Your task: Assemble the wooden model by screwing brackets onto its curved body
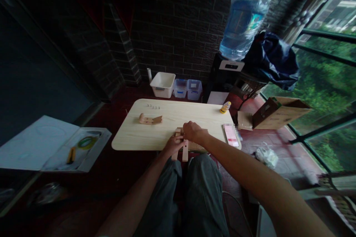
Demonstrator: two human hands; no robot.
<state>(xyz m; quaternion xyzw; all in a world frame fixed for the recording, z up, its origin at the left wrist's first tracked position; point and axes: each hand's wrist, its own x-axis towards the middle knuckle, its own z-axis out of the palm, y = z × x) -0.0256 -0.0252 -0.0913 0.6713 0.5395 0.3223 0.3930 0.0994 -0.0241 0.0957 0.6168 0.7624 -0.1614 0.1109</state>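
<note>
At the table's near edge lies a wooden assembly [185, 152] with two narrow legs pointing toward my lap and a flat part to the right. My left hand [174, 143] grips it from the left, fingers around the wood near the legs. My right hand [191, 130] is closed in a fist directly above the same piece; whatever it holds is hidden by the fingers. Farther left on the table rests a separate curved wooden part [151, 119] with a notched end. Behind that part, several small metal screws or pins [153, 107] lie in a row.
The pale table [128, 133] has rounded corners. On its right stand a small yellow-labelled bottle [225, 107] and a phone [231, 135]. Behind are a white bin [162, 85] and a water dispenser [225, 76]. An opened white box [80, 148] is at left, a cardboard box [278, 114] at right.
</note>
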